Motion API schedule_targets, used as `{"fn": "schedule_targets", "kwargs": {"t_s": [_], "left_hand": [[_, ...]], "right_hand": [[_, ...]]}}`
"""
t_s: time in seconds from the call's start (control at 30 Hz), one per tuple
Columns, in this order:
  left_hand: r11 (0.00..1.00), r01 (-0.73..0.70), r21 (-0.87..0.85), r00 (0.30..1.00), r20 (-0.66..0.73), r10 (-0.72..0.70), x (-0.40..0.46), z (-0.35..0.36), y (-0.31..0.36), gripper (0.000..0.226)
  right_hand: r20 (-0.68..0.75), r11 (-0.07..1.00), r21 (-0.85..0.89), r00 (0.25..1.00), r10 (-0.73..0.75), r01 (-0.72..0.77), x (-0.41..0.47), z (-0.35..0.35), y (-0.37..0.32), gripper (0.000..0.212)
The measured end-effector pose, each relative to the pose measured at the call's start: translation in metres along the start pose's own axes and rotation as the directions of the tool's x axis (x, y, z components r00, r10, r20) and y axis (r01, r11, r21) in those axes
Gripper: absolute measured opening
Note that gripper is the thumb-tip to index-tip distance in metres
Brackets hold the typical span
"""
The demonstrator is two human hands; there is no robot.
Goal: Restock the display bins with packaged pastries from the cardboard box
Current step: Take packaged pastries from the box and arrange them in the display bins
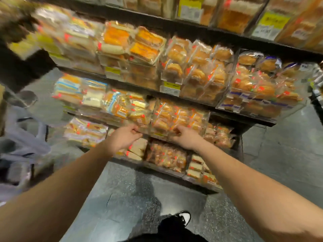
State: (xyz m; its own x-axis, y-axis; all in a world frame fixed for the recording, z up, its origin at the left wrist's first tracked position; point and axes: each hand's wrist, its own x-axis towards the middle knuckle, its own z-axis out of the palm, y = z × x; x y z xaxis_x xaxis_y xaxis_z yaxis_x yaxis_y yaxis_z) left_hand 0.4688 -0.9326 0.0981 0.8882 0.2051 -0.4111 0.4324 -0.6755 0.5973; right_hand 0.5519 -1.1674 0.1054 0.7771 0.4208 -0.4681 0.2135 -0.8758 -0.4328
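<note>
we reach both arms to a clear bin [180, 119] of pastries [167, 117] on the lower shelf [244, 117]. our left hand [125, 137] and right hand [185, 137] curl their fingers at its front edge, though blur hides what they grip. no box shows.

Warm overhead light glared off the floor [122, 198]; motion blur smeared everything, worst leftward; wide-angle edges bowed.

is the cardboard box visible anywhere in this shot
No, only the shelves of packaged pastries, the floor and both hands at a clear bin show; no cardboard box appears.
</note>
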Motion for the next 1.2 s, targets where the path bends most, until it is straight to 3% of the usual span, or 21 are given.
{"fn": "schedule_targets", "kwargs": {"t_s": [0.27, 0.4, 0.47, 0.53, 0.63, 0.7, 0.97, 1.2], "left_hand": [[0.978, 0.158, -0.140, 0.965, -0.188, -0.183, -0.137, -0.101, -0.181, 0.026], [0.929, 0.302, -0.212, 0.887, -0.293, -0.356, -0.191, -0.141, -0.266, 0.013], [0.890, 0.361, -0.278, 0.864, -0.259, -0.431, -0.209, -0.161, -0.304, 0.017], [0.877, 0.378, -0.296, 0.845, -0.277, -0.457, -0.229, -0.180, -0.338, 0.021], [0.862, 0.392, -0.321, 0.793, -0.357, -0.493, -0.264, -0.207, -0.376, 0.010], [0.855, 0.418, -0.308, 0.761, -0.396, -0.514, -0.279, -0.224, -0.398, 0.017], [0.827, 0.446, -0.343, 0.670, -0.484, -0.563, -0.269, -0.322, -0.513, 0.027], [0.772, 0.520, -0.367, 0.625, -0.453, -0.636, -0.240, -0.415, -0.616, 0.031]], "right_hand": [[0.106, 0.975, -0.006, 0.970, -0.219, 0.221, -0.013, 0.117, -0.205, 0.049], [0.177, 0.936, -0.064, 0.927, -0.331, 0.346, -0.013, 0.169, -0.297, 0.044], [0.211, 0.911, -0.078, 0.900, -0.382, 0.405, -0.012, 0.190, -0.343, 0.043], [0.251, 0.881, -0.098, 0.868, -0.428, 0.462, -0.010, 0.212, -0.387, 0.044], [0.298, 0.848, -0.112, 0.831, -0.469, 0.518, -0.005, 0.242, -0.447, 0.051], [0.332, 0.822, -0.113, 0.801, -0.498, 0.558, 0.002, 0.261, -0.484, 0.053], [0.453, 0.757, -0.043, 0.688, -0.566, 0.652, 0.058, 0.327, -0.635, 0.042], [0.455, 0.754, -0.065, 0.692, -0.560, 0.654, 0.120, 0.364, -0.767, 0.048]]}}
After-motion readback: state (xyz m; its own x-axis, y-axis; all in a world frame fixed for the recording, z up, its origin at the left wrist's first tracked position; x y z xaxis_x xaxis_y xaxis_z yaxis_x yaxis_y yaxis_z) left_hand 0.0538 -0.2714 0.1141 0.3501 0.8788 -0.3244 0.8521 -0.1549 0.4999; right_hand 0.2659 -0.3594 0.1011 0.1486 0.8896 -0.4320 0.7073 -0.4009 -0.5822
